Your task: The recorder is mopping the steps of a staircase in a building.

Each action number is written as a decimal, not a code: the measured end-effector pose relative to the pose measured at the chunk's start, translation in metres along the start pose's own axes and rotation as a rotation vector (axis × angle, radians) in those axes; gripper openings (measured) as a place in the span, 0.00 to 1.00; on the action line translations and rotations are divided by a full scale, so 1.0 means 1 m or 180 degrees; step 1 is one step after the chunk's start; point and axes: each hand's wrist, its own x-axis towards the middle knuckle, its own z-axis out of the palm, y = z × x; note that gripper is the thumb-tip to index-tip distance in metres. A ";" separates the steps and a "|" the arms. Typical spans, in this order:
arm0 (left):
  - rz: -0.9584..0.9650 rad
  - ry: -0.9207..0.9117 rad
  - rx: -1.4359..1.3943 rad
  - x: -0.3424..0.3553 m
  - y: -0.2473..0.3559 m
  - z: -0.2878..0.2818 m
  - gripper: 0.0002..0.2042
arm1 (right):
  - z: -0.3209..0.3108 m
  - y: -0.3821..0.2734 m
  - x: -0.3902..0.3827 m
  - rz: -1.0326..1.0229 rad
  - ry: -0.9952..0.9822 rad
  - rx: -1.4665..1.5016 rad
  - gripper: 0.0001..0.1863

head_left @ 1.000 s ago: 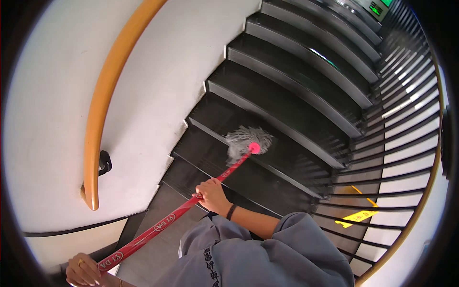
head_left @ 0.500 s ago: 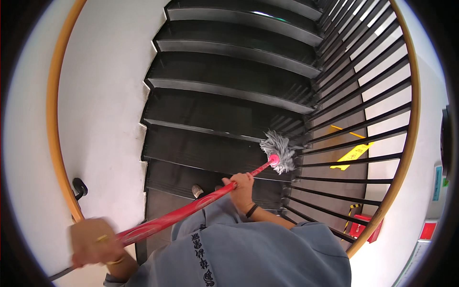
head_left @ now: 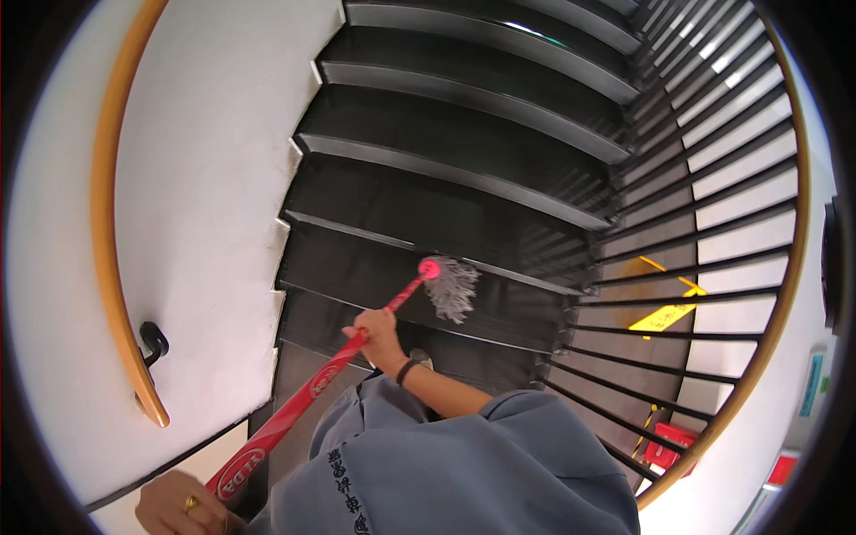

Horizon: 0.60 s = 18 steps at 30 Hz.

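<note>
A mop (head_left: 294, 406) with a red handle slants across the lower left, its pink collar and grey string head (head_left: 455, 290) lying on a dark stair tread (head_left: 374, 259). My right hand (head_left: 379, 337) is wrapped round the handle partway down, a dark band at the wrist. At the handle's upper end, near the lower edge of the view, my left hand (head_left: 183, 506) grips it, a gold ring on one finger; part of that hand is cut off by the rim. The strands trail to the right of the collar.
Dark curved stairs (head_left: 464, 116) rise ahead. A wooden handrail (head_left: 104, 178) runs along the white wall at left; black balusters (head_left: 695, 276) line the right. Beyond them are a yellow floor sign (head_left: 664, 316) and a red box (head_left: 669, 446). A shoe (head_left: 422, 358) shows below me.
The mop head has swept left along the tread, away from the balusters. Both hands have kept their hold; my right hand has moved left and my left hand lower in view.
</note>
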 end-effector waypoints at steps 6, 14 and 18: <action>0.0250 0.1846 0.2134 -0.045 0.014 0.038 0.15 | 0.141 -0.027 0.035 -0.0545 -0.1578 0.0480 0.15; 0.0206 0.2850 0.3360 -0.104 0.033 0.039 0.21 | 0.211 -0.055 0.032 -0.0569 -0.2304 0.0329 0.13; 0.0671 0.3260 0.2603 -0.136 0.066 0.042 0.22 | 0.154 -0.065 0.017 -0.0625 -0.2539 0.0252 0.16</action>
